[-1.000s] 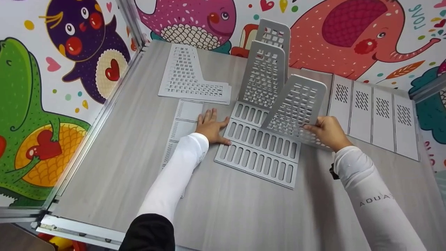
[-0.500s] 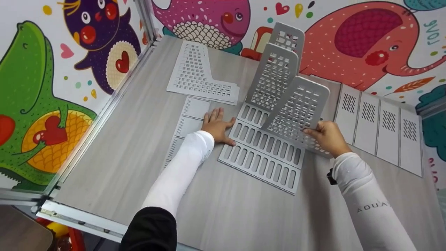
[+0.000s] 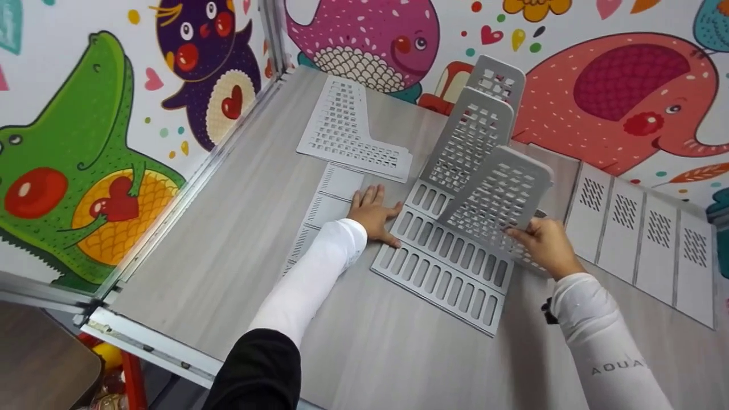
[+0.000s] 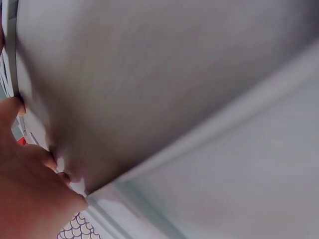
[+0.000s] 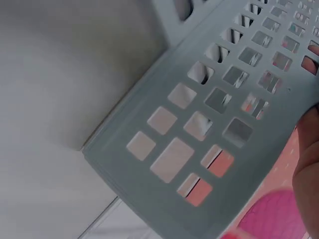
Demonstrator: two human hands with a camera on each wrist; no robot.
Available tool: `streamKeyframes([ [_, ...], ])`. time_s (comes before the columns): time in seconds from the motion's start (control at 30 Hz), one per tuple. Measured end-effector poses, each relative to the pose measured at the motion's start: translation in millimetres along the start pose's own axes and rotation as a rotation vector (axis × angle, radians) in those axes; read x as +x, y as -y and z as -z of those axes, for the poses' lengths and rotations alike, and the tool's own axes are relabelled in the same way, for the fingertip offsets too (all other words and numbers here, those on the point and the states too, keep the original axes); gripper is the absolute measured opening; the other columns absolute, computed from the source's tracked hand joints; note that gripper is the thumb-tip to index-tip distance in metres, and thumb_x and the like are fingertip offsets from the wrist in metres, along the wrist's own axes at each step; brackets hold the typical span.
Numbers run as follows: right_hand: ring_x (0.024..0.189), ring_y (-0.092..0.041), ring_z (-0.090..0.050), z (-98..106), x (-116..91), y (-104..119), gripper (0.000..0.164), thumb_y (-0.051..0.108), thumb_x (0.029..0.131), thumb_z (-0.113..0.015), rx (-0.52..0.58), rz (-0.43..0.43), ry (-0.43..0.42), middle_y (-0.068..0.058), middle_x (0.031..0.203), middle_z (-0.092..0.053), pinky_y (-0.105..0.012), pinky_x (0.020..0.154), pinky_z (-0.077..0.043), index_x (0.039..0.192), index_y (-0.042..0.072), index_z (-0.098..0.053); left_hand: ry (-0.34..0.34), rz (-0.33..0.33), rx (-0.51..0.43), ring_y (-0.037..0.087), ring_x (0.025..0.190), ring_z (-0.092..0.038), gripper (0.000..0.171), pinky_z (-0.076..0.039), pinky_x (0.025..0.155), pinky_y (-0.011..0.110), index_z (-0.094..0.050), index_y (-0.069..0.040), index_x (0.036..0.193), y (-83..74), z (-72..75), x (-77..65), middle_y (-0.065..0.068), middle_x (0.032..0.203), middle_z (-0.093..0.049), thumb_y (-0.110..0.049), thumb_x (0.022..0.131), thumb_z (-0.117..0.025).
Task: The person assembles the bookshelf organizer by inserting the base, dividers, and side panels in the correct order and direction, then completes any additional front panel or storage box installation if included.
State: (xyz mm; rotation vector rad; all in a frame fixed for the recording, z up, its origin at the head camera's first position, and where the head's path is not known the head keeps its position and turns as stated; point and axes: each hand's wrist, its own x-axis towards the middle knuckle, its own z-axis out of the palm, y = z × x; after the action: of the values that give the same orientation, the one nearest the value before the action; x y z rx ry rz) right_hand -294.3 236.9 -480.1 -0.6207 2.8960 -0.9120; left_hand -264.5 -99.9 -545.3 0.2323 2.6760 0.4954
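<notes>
My left hand (image 3: 373, 219) lies spread over a pale strip panel (image 3: 327, 209), thumb and fingertip reaching the left edge of a slotted grey base (image 3: 435, 299). In the left wrist view, the left fingers (image 4: 30, 174) are at the lower left, against a grey surface. My right hand (image 3: 545, 246) pinches the low edge of a grey perforated side panel (image 3: 495, 193), which stands slanting over the base's right part. The right wrist view has this panel (image 5: 219, 169) close up, with part of the right hand (image 5: 309, 169) at its edge. Two more perforated panels (image 3: 470, 136) stand upright behind.
Flat L-shaped perforated panels (image 3: 347, 136) are stacked at the back left. Several pale panels with slanted slots (image 3: 618, 245) lie side by side at the right. Cartoon-printed walls (image 3: 632, 97) and a metal frame rail (image 3: 148, 347) border the grey table (image 3: 199, 239).
The head view has shifted, so everything sits further right and lower. Both hands keep their places against the base and the perforated panel.
</notes>
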Motion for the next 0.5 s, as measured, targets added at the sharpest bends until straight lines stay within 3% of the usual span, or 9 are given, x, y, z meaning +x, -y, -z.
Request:
streamKeyframes([
  [0.13, 0.066, 0.012, -0.053, -14.5, 9.4, 9.8, 0.016, 0.008, 0.082, -0.071, 0.033, 0.036, 0.001, -0.019, 0.090, -0.073, -0.010, 0.056, -0.044, 0.095, -0.001, -0.074, 0.005, 0.002, 0.006, 0.035, 0.149, 0.011, 0.102, 0.007, 0.119, 0.056, -0.019, -0.037, 0.151, -1.9, -4.2, 1.4, 0.019, 0.160, 0.009, -0.067, 0.067, -0.069],
  [0.23, 0.068, 0.017, -0.053, -22.0, 17.6, 15.9, 0.015, 0.007, 0.081, -0.071, 0.053, 0.057, -0.016, -0.018, 0.089, -0.074, -0.006, 0.058, -0.043, 0.094, -0.001, -0.074, 0.003, 0.002, 0.010, 0.034, 0.149, 0.011, 0.101, 0.006, 0.119, 0.055, -0.020, -0.037, 0.150, -2.3, -5.6, 1.1, 0.018, 0.160, 0.008, -0.068, 0.067, -0.068],
  [0.5, 0.068, 0.016, -0.050, -30.7, 35.4, 25.4, 0.014, 0.006, 0.081, -0.071, 0.036, 0.076, -0.027, -0.017, 0.088, -0.074, -0.006, 0.058, -0.039, 0.093, -0.001, -0.074, -0.005, 0.004, -0.014, 0.034, 0.149, 0.013, 0.102, 0.009, 0.119, 0.054, -0.021, -0.038, 0.150, 2.9, -3.2, 3.1, 0.017, 0.160, 0.010, -0.067, 0.066, -0.070],
])
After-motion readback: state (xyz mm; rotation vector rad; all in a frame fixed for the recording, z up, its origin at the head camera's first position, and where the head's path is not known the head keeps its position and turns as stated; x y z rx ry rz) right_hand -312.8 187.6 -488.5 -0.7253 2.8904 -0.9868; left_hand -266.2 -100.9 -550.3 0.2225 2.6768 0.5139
